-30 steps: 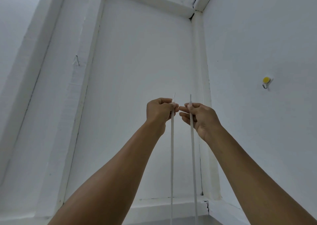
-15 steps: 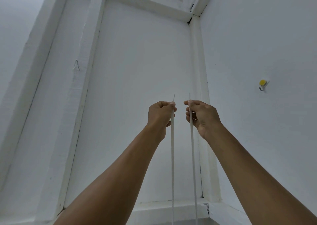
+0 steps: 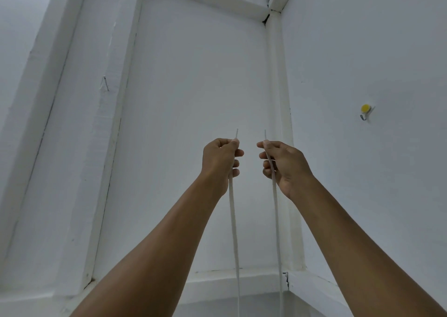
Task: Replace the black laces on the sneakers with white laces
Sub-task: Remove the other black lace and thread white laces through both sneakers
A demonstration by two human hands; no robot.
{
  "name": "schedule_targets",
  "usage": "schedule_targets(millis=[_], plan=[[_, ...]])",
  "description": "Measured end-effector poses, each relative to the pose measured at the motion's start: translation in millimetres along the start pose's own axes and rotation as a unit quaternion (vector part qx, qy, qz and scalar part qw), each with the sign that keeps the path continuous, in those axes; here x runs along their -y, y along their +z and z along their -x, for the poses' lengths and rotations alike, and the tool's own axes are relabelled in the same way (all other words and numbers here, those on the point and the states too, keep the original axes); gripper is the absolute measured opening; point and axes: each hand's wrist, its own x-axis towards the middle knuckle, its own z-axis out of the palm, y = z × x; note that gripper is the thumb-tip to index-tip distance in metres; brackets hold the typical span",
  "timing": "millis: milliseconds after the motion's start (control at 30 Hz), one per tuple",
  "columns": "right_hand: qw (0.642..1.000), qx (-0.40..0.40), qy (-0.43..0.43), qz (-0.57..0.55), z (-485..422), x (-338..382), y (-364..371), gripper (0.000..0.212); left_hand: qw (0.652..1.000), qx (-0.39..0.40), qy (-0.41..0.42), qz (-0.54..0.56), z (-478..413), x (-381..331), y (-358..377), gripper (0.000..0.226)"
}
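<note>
Both arms are raised in front of a white wall corner. My left hand (image 3: 221,158) pinches one end of a white lace (image 3: 234,232) near its tip, which sticks up above the fingers. My right hand (image 3: 283,164) grips the other end of the white lace, its strand (image 3: 277,232) running down beside the first. The two strands hang straight and nearly parallel, leaving the view at the bottom edge. A small gap separates the hands. No sneakers are in view.
White walls meet in a corner with raised white trim (image 3: 283,147). A yellow-capped metal hook (image 3: 365,111) is fixed to the right wall. A small nail (image 3: 105,83) sticks out of the left trim.
My hands, touching a second ago, have moved apart sideways, so the two lace ends now stand separated. The view has shifted slightly.
</note>
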Motion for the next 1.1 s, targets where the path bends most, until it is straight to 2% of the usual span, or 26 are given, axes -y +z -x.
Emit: schedule_targets(millis=[267, 467, 700, 933, 1100], plan=[[0.996, 0.013, 0.048, 0.08, 52.7, -46.9, -28.1, 0.02, 0.995, -0.005, -0.021, -0.096, 47.1, 48.9, -19.0, 0.013], [0.982, 0.045, 0.115, 0.146, 105.2, -105.0, -51.5, 0.02, 0.974, 0.034, -0.043, -0.219, 95.0, 103.1, -41.1, 0.012], [0.955, 0.08, 0.21, 0.194, 165.6, -178.0, -80.8, 0.02, 0.912, 0.136, -0.101, -0.374, 148.9, 171.2, -74.3, 0.012], [0.92, 0.129, 0.286, 0.234, 220.0, -231.9, -97.8, 0.019, 0.846, 0.236, -0.206, -0.433, 191.9, 230.4, -104.7, 0.011], [0.864, 0.212, 0.361, 0.28, 251.0, -258.0, -107.5, 0.021, 0.79, 0.307, -0.266, -0.459, 221.6, 265.0, -115.9, 0.011]])
